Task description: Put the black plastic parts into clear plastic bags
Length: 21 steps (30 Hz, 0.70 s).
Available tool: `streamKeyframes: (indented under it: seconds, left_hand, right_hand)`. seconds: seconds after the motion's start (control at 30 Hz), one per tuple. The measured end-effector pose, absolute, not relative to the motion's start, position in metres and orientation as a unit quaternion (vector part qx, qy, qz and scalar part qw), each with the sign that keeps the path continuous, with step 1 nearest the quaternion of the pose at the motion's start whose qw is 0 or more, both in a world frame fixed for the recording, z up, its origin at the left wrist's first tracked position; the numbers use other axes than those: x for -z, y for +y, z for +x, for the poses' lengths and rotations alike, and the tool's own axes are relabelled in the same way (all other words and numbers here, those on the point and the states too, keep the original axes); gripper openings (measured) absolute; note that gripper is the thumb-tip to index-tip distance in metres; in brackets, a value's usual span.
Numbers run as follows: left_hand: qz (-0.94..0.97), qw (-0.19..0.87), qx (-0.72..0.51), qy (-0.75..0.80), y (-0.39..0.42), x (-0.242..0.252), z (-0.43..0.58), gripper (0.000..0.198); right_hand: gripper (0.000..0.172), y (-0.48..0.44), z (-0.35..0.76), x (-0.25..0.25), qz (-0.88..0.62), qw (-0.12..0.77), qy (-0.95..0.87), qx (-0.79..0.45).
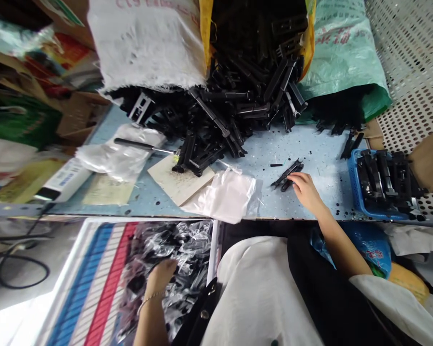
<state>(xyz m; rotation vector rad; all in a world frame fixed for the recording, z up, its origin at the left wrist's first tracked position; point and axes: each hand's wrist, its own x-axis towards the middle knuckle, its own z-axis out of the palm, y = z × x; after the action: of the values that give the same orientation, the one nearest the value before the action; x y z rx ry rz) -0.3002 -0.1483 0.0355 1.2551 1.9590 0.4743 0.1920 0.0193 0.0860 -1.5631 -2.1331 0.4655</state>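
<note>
My right hand (305, 188) rests on the blue table (310, 149), its fingers curled over the end of a long black plastic part (286, 174). My left hand (161, 276) reaches down beside my lap into a striped sack (94, 283) full of clear-bagged black parts (173, 250); its fingers are buried among the bags, so I cannot see what they hold. A large heap of black plastic parts (234, 101) spills from an open sack at the back of the table.
A blue basket (357, 192) holding black parts stands at the right. Clear plastic bags (225, 194) lie near the table's front edge, more bags (115, 156) and a card (176, 180) lie to the left. A green sack (342, 57) stands behind.
</note>
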Motion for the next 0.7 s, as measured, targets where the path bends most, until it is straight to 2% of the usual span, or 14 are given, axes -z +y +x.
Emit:
streamKeyframes:
  seconds: [0.07, 0.17, 0.23, 0.33, 0.43, 0.57, 0.7]
  left_hand:
    - [0.488, 0.354, -0.168, 0.780, -0.118, -0.040, -0.286, 0.026]
    - [0.565, 0.331, -0.225, 0.721, -0.072, -0.055, -0.227, 0.029]
    - [0.660, 0.284, -0.285, 0.634, -0.046, -0.064, -0.176, 0.028]
    - [0.725, 0.210, -0.290, 0.588, -0.020, -0.063, -0.123, 0.018]
    - [0.709, 0.231, -0.295, 0.598, -0.006, -0.052, -0.116, 0.012]
    - [0.677, 0.269, -0.298, 0.617, -0.003, -0.046, -0.132, 0.021]
    - [0.706, 0.217, -0.318, 0.594, -0.013, -0.053, -0.115, 0.010]
  right_hand:
    - [0.051, 0.022, 0.195, -0.089, -0.574, 0.242, -0.766, -0.161]
    - [0.060, 0.030, 0.192, -0.098, -0.568, 0.215, -0.782, -0.141]
    - [0.054, 0.035, 0.186, -0.103, -0.569, 0.186, -0.792, -0.120]
    - [0.040, 0.034, 0.177, -0.106, -0.574, 0.129, -0.800, -0.115]
    - [0.033, 0.025, 0.179, -0.099, -0.576, 0.108, -0.799, -0.136]
    - [0.031, 0.014, 0.194, -0.089, -0.657, 0.155, -0.727, -0.129]
    - [0.048, 0.015, 0.201, -0.092, -0.761, 0.098, -0.616, -0.180]
